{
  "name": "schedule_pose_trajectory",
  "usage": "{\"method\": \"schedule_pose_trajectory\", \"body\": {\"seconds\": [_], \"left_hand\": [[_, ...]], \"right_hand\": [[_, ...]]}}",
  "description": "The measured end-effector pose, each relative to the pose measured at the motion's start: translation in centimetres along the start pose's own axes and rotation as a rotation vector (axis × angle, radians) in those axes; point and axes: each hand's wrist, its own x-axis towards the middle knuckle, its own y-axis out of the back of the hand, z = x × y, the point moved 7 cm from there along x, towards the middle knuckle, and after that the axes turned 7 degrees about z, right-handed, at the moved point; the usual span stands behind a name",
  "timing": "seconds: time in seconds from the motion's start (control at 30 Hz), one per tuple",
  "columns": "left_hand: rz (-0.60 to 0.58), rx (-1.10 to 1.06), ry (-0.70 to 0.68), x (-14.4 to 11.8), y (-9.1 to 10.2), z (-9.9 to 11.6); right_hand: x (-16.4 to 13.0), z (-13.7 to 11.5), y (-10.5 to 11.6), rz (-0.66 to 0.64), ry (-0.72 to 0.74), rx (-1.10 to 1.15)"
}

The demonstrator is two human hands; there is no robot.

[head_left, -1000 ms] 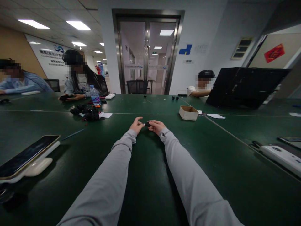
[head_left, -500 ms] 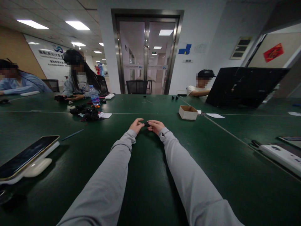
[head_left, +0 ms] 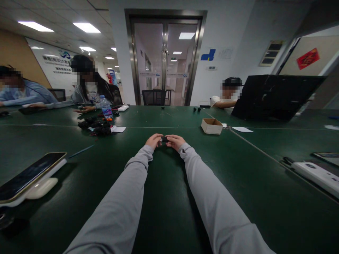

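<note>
A small black object (head_left: 164,139) with a shiny silvery end at its left is held just above the green table (head_left: 164,197). My left hand (head_left: 154,141) is closed, its fingertips pinching the silvery end. From the other side, the thumb and fingers of my right hand (head_left: 176,141) grip the black part. Its size and my fingers hide what kind of thing it is. Both my forearms, in grey sleeves, reach straight forward over the table.
An open cardboard box (head_left: 212,127) stands right of my hands. To the left lie a tangle of black items (head_left: 96,127), a bottle (head_left: 106,107) and a phone (head_left: 31,174). A white power strip (head_left: 316,176) and a monitor (head_left: 278,97) are on the right. Several people sit across.
The fingers of my left hand have closed onto the object's left end, where silvery metal now shows. My right hand stays in place. A co-worker's arm at the left has stretched out leftward.
</note>
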Motion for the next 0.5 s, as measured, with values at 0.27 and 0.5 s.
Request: {"method": "schedule_pose_trajectory", "body": {"seconds": [0.27,0.5], "left_hand": [[0.010,0.009,0.032,-0.32,0.12,0.68],[0.016,0.004,0.056,-0.35,0.16,0.65]], "right_hand": [[0.05,0.03,-0.06,-0.020,-0.003,-0.004],[0.02,0.03,-0.03,-0.017,-0.007,-0.010]]}}
